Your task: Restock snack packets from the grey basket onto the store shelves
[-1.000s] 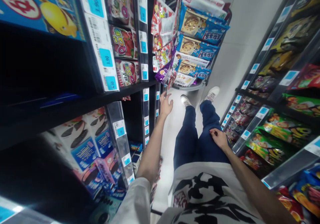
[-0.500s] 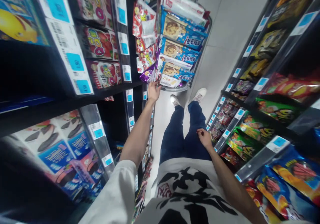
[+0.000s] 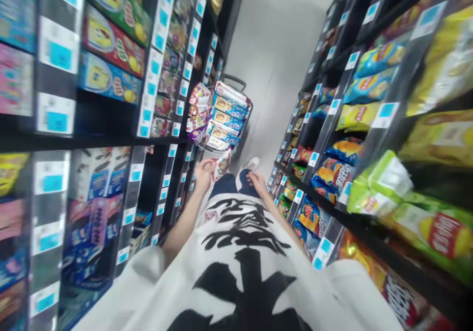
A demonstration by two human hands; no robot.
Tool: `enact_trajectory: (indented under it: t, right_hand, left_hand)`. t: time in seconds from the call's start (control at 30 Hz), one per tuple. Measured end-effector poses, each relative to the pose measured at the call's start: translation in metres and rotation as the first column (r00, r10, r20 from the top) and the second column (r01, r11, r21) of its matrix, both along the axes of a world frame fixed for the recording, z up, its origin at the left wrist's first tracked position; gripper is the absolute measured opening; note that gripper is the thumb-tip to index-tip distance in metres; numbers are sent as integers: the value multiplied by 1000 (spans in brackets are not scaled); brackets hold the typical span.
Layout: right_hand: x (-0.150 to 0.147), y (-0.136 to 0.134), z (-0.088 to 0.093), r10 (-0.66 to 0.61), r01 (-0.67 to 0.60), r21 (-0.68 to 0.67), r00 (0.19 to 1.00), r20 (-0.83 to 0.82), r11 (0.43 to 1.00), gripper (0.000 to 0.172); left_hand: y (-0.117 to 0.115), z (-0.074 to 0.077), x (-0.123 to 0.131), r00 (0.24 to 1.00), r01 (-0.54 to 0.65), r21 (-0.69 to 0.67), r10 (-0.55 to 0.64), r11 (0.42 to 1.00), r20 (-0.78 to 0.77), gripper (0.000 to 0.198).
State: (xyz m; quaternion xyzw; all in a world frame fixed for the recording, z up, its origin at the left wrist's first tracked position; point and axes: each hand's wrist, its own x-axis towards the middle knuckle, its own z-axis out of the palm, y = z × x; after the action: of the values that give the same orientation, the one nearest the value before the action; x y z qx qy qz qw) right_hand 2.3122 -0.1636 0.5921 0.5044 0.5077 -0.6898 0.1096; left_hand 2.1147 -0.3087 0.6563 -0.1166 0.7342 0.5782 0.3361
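Note:
My left hand (image 3: pixel 206 172) is closed on the edge of a small red and white snack packet (image 3: pixel 222 165), held in front of my legs just below the cart. My right hand (image 3: pixel 256 180) hangs by my right thigh, fingers curled; whether anything is in it is too small to tell. Ahead stands a cart (image 3: pixel 248 119) filled with a row of blue cookie packs (image 3: pixel 228 115). Red and white candy packets (image 3: pixel 199 97) and a purple packet (image 3: pixel 198 132) lie along its left side.
Shelves with price labels and boxed sweets (image 3: pixel 111 77) rise on the left. On the right, shelves hold chip bags (image 3: pixel 436 227), with a green and white one (image 3: pixel 380 185) jutting out. Grey floor (image 3: pixel 275 40) runs between them, beyond the cart.
My left hand has left the cart's near edge and come back toward my body with the packet. The view has tilted and widened, so the cart looks smaller.

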Motion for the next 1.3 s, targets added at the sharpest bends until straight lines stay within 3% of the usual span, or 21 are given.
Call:
enact_trajectory:
  t: [0.13, 0.23, 0.33, 0.43, 0.53, 0.73, 0.8, 0.93, 1.03, 1.1, 1.17, 1.23, 1.3]
  right_hand:
    - [-33, 29, 56, -117, 74, -172, 960, -256, 982, 57]
    - [-48, 36, 88, -210, 102, -274, 892, -400, 956, 56]
    - [-56, 45, 107, -285, 173, -276, 853, -438, 945, 48]
    - [-61, 57, 119, -302, 239, -200, 863, -405, 950, 46]
    - [-69, 63, 131, -357, 323, -154, 851, -385, 934, 45]
    - [-104, 43, 138, -457, 463, -82, 803, -382, 882, 45]
    - [-119, 29, 136, -431, 450, -35, 826, -363, 892, 47]
    - [-146, 6, 142, -337, 364, 22, 882, -330, 931, 48]
    - [-164, 1, 157, -162, 215, 100, 909, -385, 971, 45]
    - [-173, 4, 170, 45, 56, 228, 908, -416, 972, 42]
    - [-177, 9, 181, 220, -63, 379, 895, -387, 923, 38]
    - [-173, 17, 189, 310, -114, 492, 888, -338, 863, 36]
    - [-161, 26, 193, 351, -133, 556, 885, -306, 821, 36]
  left_hand:
    - [35, 58, 30, 985, 139, 106, -149, 985, 92, 35]
    - [57, 83, 30, 963, 232, 188, -252, 955, 92, 35]
    - [68, 99, 8, 956, 293, 196, -288, 936, -50, 34]
    - [70, 107, -18, 942, 334, 223, -317, 916, -108, 47]
    - [65, 105, -35, 911, 405, 280, -410, 870, -44, 59]
    - [53, 91, -76, 822, 551, 251, -570, 796, 6, 48]
    - [47, 91, -100, 779, 617, 243, -624, 748, -58, 48]
    - [32, 102, -148, 617, 787, 189, -760, 588, -203, 39]
    - [22, 113, -167, 524, 851, 177, -812, 494, -255, 34]
    - [20, 121, -169, 486, 874, 150, -824, 463, -292, 30]
    - [23, 128, -162, 430, 898, 79, -830, 432, -354, 26]
    - [30, 133, -145, 359, 912, -28, -829, 409, -430, 21]
    - [38, 138, -121, 326, 891, -128, -809, 436, -489, 19]
